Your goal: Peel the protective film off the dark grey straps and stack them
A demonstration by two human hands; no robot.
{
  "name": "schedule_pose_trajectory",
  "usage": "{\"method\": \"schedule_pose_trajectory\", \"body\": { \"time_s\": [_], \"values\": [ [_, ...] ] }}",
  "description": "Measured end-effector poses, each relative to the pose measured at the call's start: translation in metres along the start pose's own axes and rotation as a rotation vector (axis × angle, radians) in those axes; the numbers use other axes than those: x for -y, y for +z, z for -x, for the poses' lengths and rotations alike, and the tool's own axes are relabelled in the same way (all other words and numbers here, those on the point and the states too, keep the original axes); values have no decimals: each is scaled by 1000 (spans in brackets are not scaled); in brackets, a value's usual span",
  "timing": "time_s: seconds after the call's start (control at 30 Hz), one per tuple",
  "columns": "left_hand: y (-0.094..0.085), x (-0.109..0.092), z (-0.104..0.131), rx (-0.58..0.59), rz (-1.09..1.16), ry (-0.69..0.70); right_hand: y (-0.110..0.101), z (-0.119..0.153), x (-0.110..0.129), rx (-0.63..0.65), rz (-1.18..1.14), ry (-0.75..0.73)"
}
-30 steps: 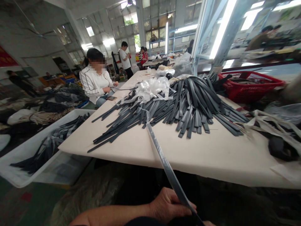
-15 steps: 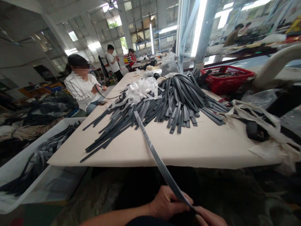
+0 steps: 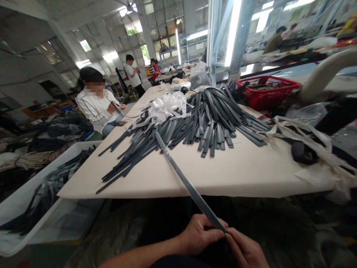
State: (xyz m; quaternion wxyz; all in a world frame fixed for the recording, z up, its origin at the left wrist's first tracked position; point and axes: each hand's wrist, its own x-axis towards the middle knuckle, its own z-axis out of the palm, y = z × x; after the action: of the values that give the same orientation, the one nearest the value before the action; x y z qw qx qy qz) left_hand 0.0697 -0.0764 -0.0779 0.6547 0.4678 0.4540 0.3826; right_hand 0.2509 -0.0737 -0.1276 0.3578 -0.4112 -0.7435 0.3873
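Note:
A long dark strip runs from the pile across the table's near edge down to both hands. My left hand pinches it near its lower end, thumb on top. Touching it on the right, my right hand is closed on the end of the same strip. Beyond lies a large heap of dark strips on the pale table, with crumpled clear plastic on its left part.
A red basket stands at the table's right rear. Pale cloth strips hang at the right. On the left are a white bin of dark strips and a seated person holding a strip. Other people are farther back.
Both hands have risen slightly, and the right hand shows more fully. The strip's far end has shifted a little to the left.

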Motion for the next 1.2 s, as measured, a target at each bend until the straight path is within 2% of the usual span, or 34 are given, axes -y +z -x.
{"method": "schedule_pose_trajectory", "body": {
  "time_s": [0.1, 0.2, 0.3, 0.37, 0.43, 0.53, 0.63, 0.83, 0.87, 0.93, 1.0, 1.03, 1.13, 1.2],
  "values": [
    [-8, -12, -2, -42, 277, 39, -8, -5, 17, 45, -10, 23],
    [-19, -34, -11, -227, 584, 88, -16, -5, 33, 87, -98, 82],
    [-30, -55, -26, -384, 650, 67, -22, -2, 45, -6, -217, 156],
    [-34, -63, -34, -426, 643, 41, -28, 2, 52, -106, -282, 147],
    [-34, -68, -39, -431, 643, 3, -38, 7, 62, -142, -294, 33],
    [-31, -70, -40, -425, 673, -58, -55, 12, 75, -123, -202, -191],
    [-28, -67, -39, -407, 702, -101, -65, 10, 80, -115, -111, -320],
    [-18, -56, -30, -316, 733, -183, -59, -13, 74, -202, 40, -394],
    [-17, -55, -30, -304, 740, -183, -59, -17, 75, -183, -8, -398],
    [-19, -58, -30, -289, 767, -170, -65, -21, 78, -49, -201, -375],
    [-30, -68, -34, -327, 813, -128, -76, -19, 78, 109, -398, -298],
    [-41, -77, -37, -375, 837, -85, -82, -15, 76, 147, -444, -240],
    [-85, -109, -45, -580, 855, 135, -97, 2, 58, 146, -354, -48],
    [-115, -129, -48, -710, 825, 291, -97, 12, 45, 159, -264, 97]
  ]
}}
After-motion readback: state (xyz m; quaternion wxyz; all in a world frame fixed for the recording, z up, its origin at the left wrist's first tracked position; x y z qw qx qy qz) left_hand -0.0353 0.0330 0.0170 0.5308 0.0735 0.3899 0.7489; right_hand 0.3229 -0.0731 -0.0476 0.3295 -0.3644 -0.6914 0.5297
